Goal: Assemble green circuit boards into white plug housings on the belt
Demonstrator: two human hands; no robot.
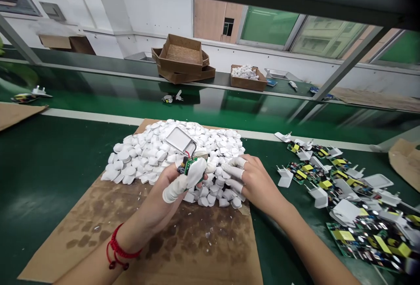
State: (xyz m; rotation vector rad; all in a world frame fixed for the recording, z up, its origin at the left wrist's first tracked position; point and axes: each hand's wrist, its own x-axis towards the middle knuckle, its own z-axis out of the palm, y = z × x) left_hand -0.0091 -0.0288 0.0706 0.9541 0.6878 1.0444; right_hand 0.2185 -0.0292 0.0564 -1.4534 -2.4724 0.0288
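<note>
The left hand (160,206) has its fingers clamped on a green circuit board (191,166) above the cardboard's (200,254) far half. By the right edge, the right hand (252,177) meets white pieces (151,149), its grip hidden.

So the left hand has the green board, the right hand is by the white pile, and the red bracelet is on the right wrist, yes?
Not quite: the red bracelet is on the left wrist, as the head view shows. The left hand does have the green board, and the right hand is by the white pile.
</note>
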